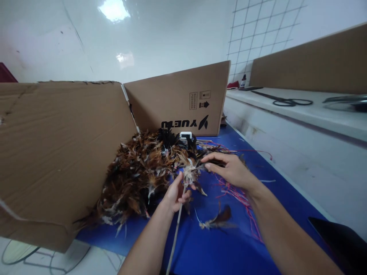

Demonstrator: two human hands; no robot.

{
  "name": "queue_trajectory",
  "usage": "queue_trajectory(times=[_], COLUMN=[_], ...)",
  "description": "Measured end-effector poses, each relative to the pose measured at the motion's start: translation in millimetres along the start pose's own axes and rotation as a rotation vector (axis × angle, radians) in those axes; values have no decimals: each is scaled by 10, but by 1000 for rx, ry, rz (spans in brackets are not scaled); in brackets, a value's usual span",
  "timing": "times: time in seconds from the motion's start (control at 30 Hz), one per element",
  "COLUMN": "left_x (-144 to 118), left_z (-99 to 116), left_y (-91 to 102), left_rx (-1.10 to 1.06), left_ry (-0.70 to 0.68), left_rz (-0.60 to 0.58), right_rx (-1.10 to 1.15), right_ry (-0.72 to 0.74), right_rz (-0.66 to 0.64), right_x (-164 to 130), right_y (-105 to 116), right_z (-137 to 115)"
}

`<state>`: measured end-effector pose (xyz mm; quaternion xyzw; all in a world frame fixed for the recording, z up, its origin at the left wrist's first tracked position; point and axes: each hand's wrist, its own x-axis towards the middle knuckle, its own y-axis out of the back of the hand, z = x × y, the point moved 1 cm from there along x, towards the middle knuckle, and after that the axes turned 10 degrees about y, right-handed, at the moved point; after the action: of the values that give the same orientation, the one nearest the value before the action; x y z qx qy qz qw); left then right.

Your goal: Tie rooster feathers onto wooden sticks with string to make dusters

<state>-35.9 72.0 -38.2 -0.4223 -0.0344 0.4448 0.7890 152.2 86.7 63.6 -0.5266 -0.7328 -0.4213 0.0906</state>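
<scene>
— Well, what did the hands have at that moment?

— The left hand (175, 195) had its grip pinched round a thin stick (174, 236), just under a small tuft of feathers (189, 172) at its top. The right hand (231, 170) lay just beside that tuft, fingers pressed together on it, though I could not tell exactly what they nipped. Stick and tuft hung over the blue bench (218, 244), right at the edge of the big feather pile (140, 173).

— What might have gone wrong?

— To my eye, the tuft looked loose; a slack pinch could have let feathers slide off the stick. One stray feather (215, 220) already lay on the bench near the wrists.

— Anything else?

— The pink threads (243, 198) ran under the right forearm and could have snagged on it.

— And around them?

— A cardboard box (183, 101) and a cardboard sheet (57, 152) walled the pile in at the back and left, leaving little room there. Scissors (289, 101) lay on the white ledge (315, 114), well apart from both hands.
</scene>
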Motion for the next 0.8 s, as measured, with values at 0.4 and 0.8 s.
queue_trajectory(times=[0.4, 0.8], left_x=[25, 30], left_z=[-114, -200], left_y=[-142, -211], left_rx=[121, 172], left_ry=[-154, -69], left_rz=[91, 218], right_rx=[-115, -229], right_ry=[92, 35], right_rz=[-354, -351], right_x=[-32, -74], right_y=[-154, -256], right_z=[-31, 91])
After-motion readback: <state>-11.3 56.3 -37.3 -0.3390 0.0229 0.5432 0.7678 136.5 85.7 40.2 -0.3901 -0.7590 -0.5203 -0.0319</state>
